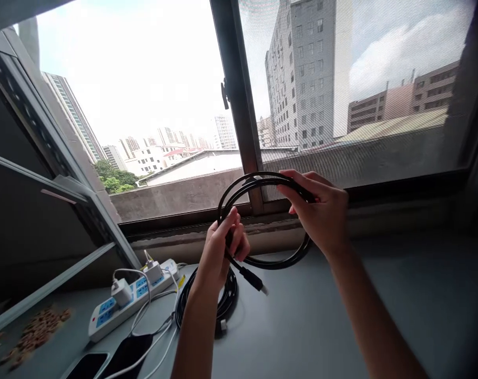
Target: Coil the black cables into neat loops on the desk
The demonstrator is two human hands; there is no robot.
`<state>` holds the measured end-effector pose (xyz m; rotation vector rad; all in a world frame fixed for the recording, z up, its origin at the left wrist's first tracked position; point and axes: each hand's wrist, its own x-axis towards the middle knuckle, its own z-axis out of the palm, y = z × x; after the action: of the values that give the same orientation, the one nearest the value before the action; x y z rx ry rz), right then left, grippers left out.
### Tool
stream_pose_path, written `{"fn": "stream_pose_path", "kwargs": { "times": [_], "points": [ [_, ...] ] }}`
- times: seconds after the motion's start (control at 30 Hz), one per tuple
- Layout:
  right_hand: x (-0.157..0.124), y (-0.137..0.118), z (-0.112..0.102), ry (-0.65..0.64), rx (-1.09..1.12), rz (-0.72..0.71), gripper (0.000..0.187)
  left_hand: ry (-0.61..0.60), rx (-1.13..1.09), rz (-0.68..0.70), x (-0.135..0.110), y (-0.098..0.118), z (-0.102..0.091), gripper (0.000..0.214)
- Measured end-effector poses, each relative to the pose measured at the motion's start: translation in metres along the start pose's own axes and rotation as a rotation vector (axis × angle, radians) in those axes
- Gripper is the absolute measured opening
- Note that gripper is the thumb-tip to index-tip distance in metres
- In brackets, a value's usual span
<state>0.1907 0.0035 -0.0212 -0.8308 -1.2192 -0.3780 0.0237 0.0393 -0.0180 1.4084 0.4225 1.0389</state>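
Note:
I hold a black cable (258, 182) looped into a round coil in front of the window. My left hand (223, 247) is closed around the coil's left side, and the cable's plug end (256, 281) hangs just below it. My right hand (321, 210) grips the coil's upper right part with its fingers curled over the strands. A second coiled black cable (226, 302) lies on the grey sill (321, 326) under my left forearm.
A white power strip (104, 313) with plugged-in chargers and white leads lies at the left. Two dark phones (124, 355) rest near the front edge. Scattered brown bits (37, 326) lie at far left. A metal rack frame (65, 184) leans there; the window frame (241, 110) stands behind.

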Motion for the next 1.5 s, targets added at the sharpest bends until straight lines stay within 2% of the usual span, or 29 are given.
{"fn": "stream_pose_path", "kwargs": {
  "times": [0.13,0.3,0.4,0.57,0.63,0.73,0.9,1.0,1.1,1.17,1.3,1.5],
  "points": [
    [0.001,0.006,0.0,-0.021,-0.038,0.004,0.018,-0.017,-0.085,-0.023,0.003,0.002,-0.002,0.034],
    [0.001,0.01,0.002,-0.044,-0.074,-0.022,0.015,-0.04,-0.239,-0.079,0.013,-0.002,-0.008,0.048],
    [0.002,0.01,0.002,-0.047,-0.054,-0.023,0.014,-0.045,-0.296,-0.112,0.016,-0.004,-0.01,0.047],
    [0.002,0.01,0.0,-0.057,-0.008,0.015,0.017,-0.204,-0.407,-0.164,0.012,0.0,-0.011,0.03],
    [0.003,0.009,-0.002,-0.083,0.009,0.029,0.019,-0.219,-0.393,-0.161,0.01,0.001,-0.011,0.024],
    [0.003,0.007,-0.003,-0.128,0.025,0.034,0.021,-0.164,-0.338,-0.145,0.008,0.004,-0.009,0.02],
    [0.004,0.002,-0.003,-0.149,0.002,-0.031,0.023,-0.135,-0.27,-0.153,0.006,0.008,-0.008,0.02],
    [0.004,0.0,-0.004,-0.162,0.023,-0.049,0.023,-0.21,-0.263,-0.187,0.004,0.01,-0.009,0.025],
    [0.003,-0.003,-0.004,-0.192,0.104,-0.009,0.02,-0.361,-0.265,-0.251,0.002,0.009,-0.009,0.045],
    [0.002,-0.006,-0.003,-0.213,0.147,0.011,0.019,-0.388,-0.262,-0.28,0.0,0.009,-0.008,0.053],
    [0.001,-0.012,-0.001,-0.254,0.171,0.005,0.018,-0.372,-0.289,-0.288,-0.003,0.01,-0.007,0.051],
    [0.002,-0.012,-0.003,-0.309,0.195,-0.008,0.016,-0.451,-0.311,-0.333,-0.004,0.01,-0.009,0.043]
  ]
}}
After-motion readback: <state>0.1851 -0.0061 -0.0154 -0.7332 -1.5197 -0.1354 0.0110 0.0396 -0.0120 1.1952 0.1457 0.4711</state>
